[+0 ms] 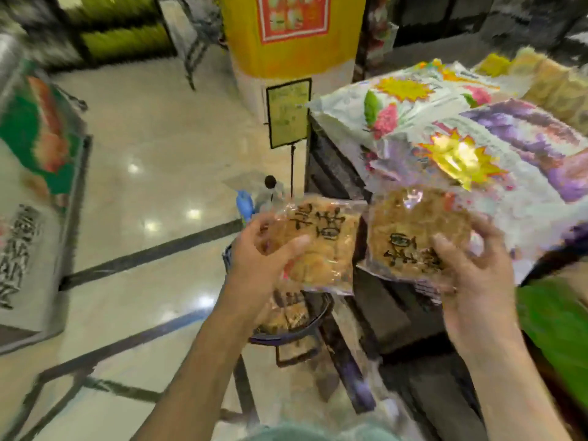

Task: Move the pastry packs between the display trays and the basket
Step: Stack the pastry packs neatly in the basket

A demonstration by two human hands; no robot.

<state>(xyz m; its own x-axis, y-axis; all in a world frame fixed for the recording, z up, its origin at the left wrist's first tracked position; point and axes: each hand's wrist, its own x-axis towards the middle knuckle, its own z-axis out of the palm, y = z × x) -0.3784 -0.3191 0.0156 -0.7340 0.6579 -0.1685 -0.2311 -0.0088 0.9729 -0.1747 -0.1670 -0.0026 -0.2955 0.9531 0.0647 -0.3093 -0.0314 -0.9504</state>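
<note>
The left hand (264,249) grips one pastry pack (318,243), and the right hand (477,268) grips another pastry pack (413,237), side by side above the basket (286,335). More packs lie in the basket. Big flowery bags (429,103) pile up on the dark stand (337,167) just behind. A yellow pillar (286,43) and a sign (288,113) stand farther off. Shiny floor (152,186) spreads wide on the left.

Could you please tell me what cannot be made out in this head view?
- Basket: its contents are mostly hidden by the left hand and its pastry pack.
- Black print on the right hand's pack: blurred.
- Floor sign: text too small.
</note>
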